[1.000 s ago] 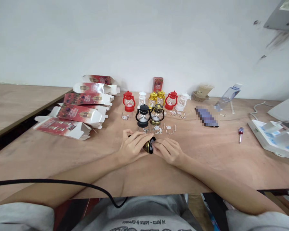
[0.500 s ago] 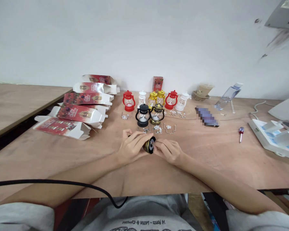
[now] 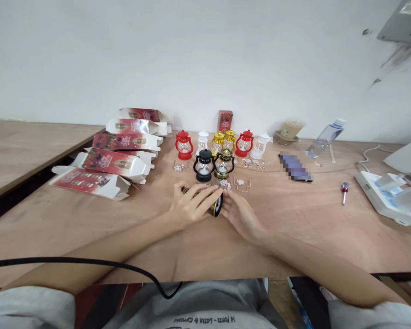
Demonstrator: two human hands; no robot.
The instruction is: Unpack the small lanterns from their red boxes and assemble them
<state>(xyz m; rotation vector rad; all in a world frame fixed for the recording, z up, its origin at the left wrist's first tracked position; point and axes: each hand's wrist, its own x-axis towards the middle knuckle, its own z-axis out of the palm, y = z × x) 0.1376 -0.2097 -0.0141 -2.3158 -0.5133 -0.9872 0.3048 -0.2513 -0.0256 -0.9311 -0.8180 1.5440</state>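
Observation:
My left hand is wrapped round a small dark bronze lantern, held on its side with the base toward the right. Much of its body is hidden under my fingers. My right hand is beside the base, fingers stretched out, the fingertips at its upper edge; nothing shows in that hand. Just beyond stand a black lantern and a bronze lantern, both upright. Small metal hooks and white pieces lie between them and my hands.
Behind stand red, white and gold lanterns and a red box. Opened cartons lie left. To the right are a phone, a bottle, a screwdriver and a power strip. A black cable crosses in front.
My right hand's fingers have gone from bunched against the lantern's base to stretched out beside it. The lantern's base has turned slightly away, still in my left hand.

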